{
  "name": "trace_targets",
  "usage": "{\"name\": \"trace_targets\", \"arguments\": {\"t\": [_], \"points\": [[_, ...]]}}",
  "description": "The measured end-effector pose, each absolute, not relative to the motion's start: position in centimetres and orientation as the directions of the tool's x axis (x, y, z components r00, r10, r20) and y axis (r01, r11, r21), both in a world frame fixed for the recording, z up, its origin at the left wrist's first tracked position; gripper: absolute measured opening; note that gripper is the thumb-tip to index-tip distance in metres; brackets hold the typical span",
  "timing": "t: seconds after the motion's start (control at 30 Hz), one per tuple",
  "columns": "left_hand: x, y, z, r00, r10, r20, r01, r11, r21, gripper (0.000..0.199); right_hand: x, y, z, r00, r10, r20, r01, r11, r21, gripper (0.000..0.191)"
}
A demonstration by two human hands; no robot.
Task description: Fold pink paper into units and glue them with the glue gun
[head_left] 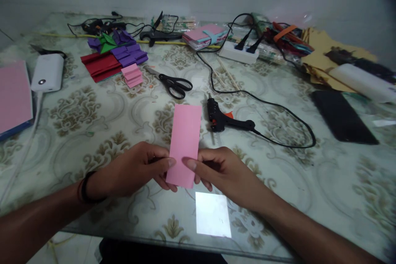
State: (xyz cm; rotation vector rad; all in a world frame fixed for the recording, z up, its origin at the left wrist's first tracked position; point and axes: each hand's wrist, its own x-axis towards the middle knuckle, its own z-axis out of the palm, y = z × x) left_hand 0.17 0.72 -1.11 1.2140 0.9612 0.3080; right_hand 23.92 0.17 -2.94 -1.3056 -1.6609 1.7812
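Pink paper [185,140] is pinched by thumb and fingers over the table [136,222], the left hand [133,169] at its left edge, the right hand [225,173] at its right. Beyond, scissors [165,79] are laid, then, rightward, a glue gun [217,118].

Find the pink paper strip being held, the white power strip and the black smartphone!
Pink paper strip [185,143], head view: middle of its face.
White power strip [237,55], head view: its front side.
Black smartphone [344,116], head view: its middle.

Glue gun [218,119] blocks right of pink paper [185,142]; scissors [168,80] beyond; tabletop [99,111] open at left
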Motion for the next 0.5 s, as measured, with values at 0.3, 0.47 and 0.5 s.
{"name": "trace_targets", "arguments": {"t": [0.3,0.47,0.5], "points": [[0.29,0.76,-1.06,0.59,0.667,-0.455,0.276,0.363,0.89,0.036,23.76,0.02,-3.02,-0.471,0.8,-0.373,0.358,-0.213,-0.909,0.052],[0.33,0.88,-1.21,0.569,0.695,-0.439,0.274,0.344,0.898,0.037,23.74,0.08,-2.88,-0.526,0.76,-0.382,0.305,-0.251,-0.919,0.053],[0.32,0.89,-1.26,0.567,0.699,-0.436,0.279,0.335,0.9,0.038,23.75,0.09,-2.87,-0.529,0.758,-0.382,0.303,-0.251,-0.919,0.053]]}}
